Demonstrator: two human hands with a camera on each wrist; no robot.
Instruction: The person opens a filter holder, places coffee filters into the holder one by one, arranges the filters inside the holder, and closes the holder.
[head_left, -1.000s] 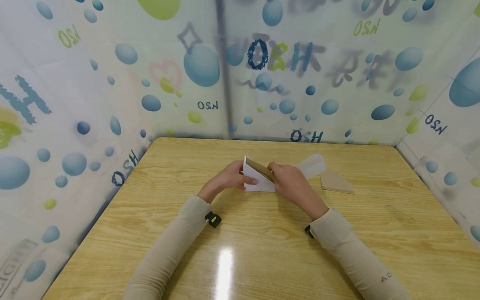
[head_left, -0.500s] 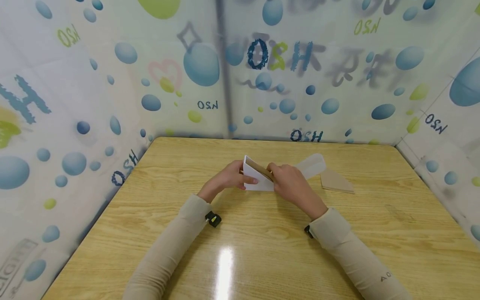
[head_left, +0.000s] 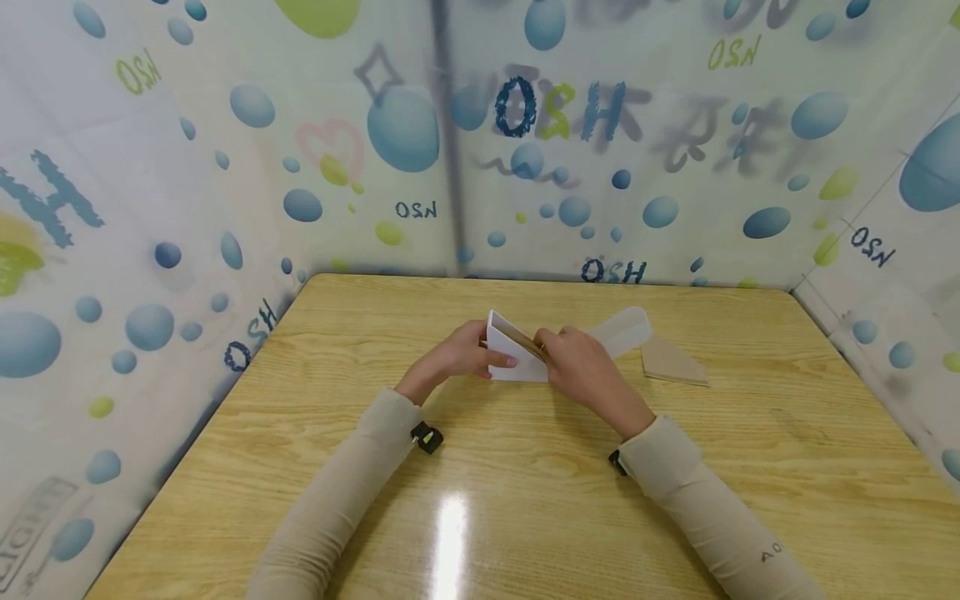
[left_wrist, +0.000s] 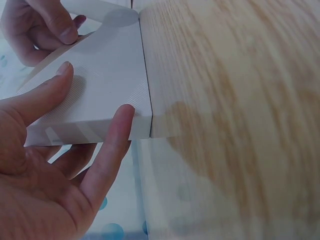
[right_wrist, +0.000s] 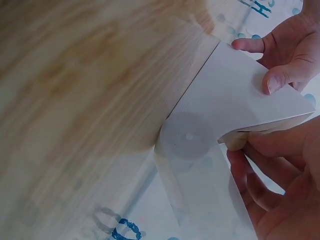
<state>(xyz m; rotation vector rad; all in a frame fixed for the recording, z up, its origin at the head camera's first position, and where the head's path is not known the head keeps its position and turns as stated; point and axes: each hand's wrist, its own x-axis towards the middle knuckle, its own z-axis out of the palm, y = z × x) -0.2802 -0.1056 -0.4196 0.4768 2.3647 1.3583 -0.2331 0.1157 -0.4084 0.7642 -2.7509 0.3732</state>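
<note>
A white wedge-shaped paper holder [head_left: 516, 367] stands on the table, open along its slanted top, with brown card [head_left: 519, 333] inside. My left hand [head_left: 463, 350] grips its tall left end, thumb on the near face in the left wrist view. With thumb and fingers, my right hand [head_left: 583, 367] pinches the brown card at the holder's low right end, clearest in the right wrist view [right_wrist: 280, 165]. A translucent strip [head_left: 626, 331] with a rounded end extends from behind the right hand. How the strip joins the holder is hidden in the head view.
A flat brown card piece [head_left: 672, 363] lies on the wooden table [head_left: 525, 500] right of the translucent strip. Printed cloth walls [head_left: 510, 200] stand behind and beside the table. Both forearms, in light sleeves with black wrist devices, reach in from the near side.
The brown card sits slightly lower in the white holder than before. Both hands have stayed in nearly the same place.
</note>
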